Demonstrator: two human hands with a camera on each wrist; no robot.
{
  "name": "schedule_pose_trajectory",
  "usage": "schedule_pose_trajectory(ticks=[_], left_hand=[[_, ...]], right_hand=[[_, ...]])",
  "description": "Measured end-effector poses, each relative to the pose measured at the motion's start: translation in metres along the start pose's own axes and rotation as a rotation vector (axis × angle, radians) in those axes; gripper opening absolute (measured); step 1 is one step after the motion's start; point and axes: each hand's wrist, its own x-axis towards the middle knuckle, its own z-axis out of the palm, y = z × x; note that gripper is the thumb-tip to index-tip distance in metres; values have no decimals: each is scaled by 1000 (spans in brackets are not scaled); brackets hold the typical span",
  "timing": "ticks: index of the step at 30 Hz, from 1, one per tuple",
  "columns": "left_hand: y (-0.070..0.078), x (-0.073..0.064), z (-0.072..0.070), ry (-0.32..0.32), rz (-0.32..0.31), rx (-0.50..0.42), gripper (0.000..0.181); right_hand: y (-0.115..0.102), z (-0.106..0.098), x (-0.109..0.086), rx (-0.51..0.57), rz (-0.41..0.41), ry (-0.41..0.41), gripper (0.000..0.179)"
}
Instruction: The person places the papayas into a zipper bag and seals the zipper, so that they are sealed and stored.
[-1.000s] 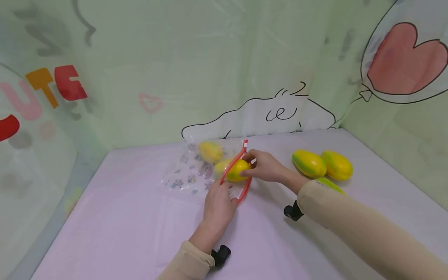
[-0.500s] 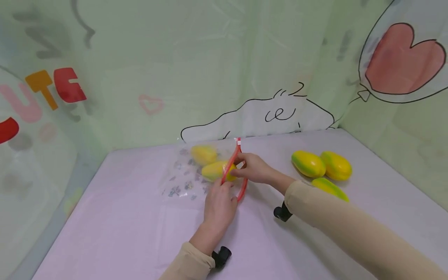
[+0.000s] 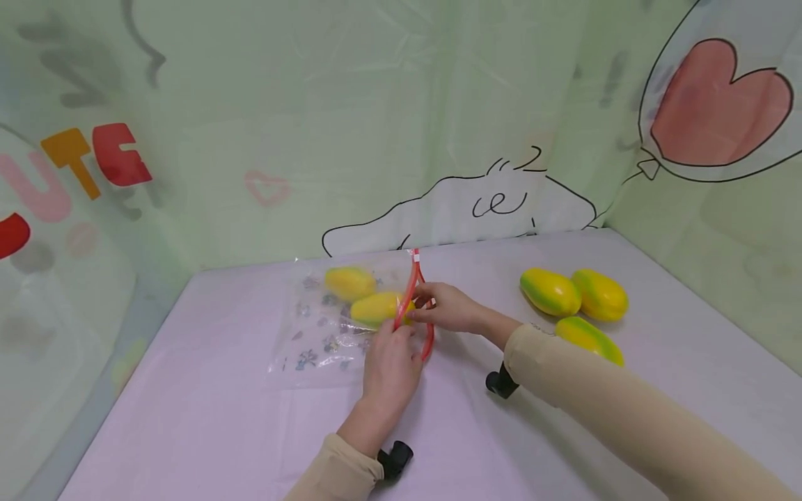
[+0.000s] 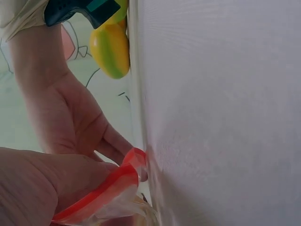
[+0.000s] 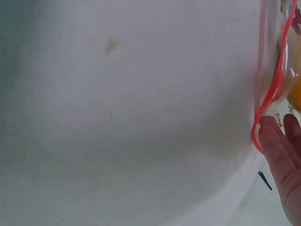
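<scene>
A clear printed zip bag with a red zip edge lies on the table, its mouth facing right. Inside it are two yellow-green mangoes, a rear mango and a front mango nearer the mouth. My left hand pinches the near side of the red edge between thumb and fingers, as the left wrist view also shows. At the mouth is my right hand, its fingertips reaching inside the red edge beside the front mango's end. In the right wrist view its fingers look extended, with a gap to the yellow fruit.
Three more mangoes sit to the right: a left one, a right one and a nearer one partly behind the right sleeve. A printed curtain stands behind the pale table.
The front mango has slid left, deeper into the bag, with my right hand following to the mouth. The rear mango and the bag's body have shifted left too. My left hand keeps its place.
</scene>
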Motion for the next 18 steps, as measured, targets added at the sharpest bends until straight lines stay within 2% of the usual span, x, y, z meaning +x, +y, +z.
schedule_pose_trajectory(ticks=[3, 8, 13, 16, 18], left_hand=[[2, 0, -1, -7, -12, 10, 27], [6, -1, -2, -9, -43, 38, 25], [6, -2, -3, 26, -37, 63, 20], [6, -1, -4, 36, -48, 67, 20], [6, -1, -6, 16, -69, 59, 23]], right_hand=[[-1, -1, 0, -27, 21, -10, 36], [-7, -1, 2, -35, 116, -26, 41], [-16, 2, 4, -18, 193, -32, 46], [-24, 5, 8, -14, 206, -74, 44], [-27, 6, 10, -11, 202, -131, 43]])
